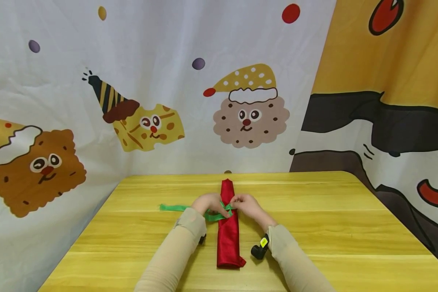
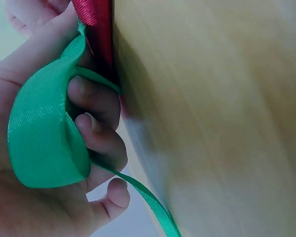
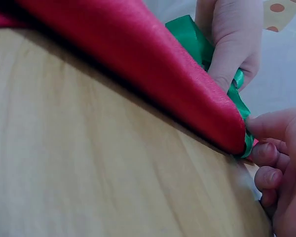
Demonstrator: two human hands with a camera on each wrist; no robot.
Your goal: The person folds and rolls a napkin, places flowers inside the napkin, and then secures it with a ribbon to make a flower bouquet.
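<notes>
A roll of shiny red cloth lies lengthwise on the table, with a green ribbon round its upper part. My left hand is over the roll's left side, fingers curled round the ribbon. In the left wrist view, a wide loop of the ribbon bulges across the palm, and a thin tail trails below the fingers. From the right, my right hand pinches the ribbon at the roll's side. The right wrist view shows its thumb and index finger at the ribbon where it bends down round the cloth.
The wooden table extends to both sides of the roll. One ribbon end lies out to the left. Behind the table hangs a white curtain with printed cartoon biscuits and cheese. A black wrist camera sits by the right cuff.
</notes>
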